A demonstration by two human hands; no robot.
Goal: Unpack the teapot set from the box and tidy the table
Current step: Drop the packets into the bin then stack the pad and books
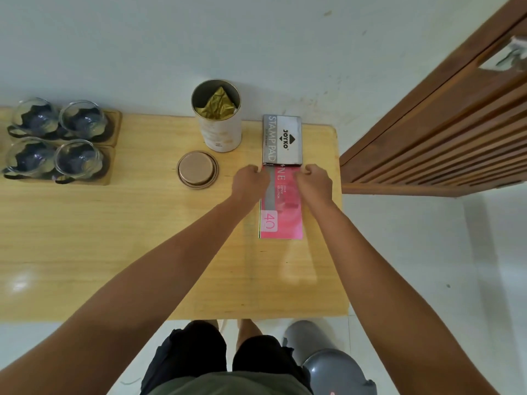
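Note:
A pink booklet (282, 220) marked "40" lies flat near the right end of the wooden table (128, 252). A grey stamp pad tin (282, 141) rests on its far end. My left hand (251, 181) and my right hand (313, 182) sit at the booklet's left and right edges just below the tin, fingers curled; whether they pinch the booklet or the tin is hidden. Several glass cups (54, 139) stand on wooden coasters at the far left.
An open white canister (218, 121) with a gold foil bag inside stands by the wall, its round lid (197, 170) lying in front. A wooden slatted door (445, 132) is at the right. A grey bin (328, 363) stands on the floor by my legs.

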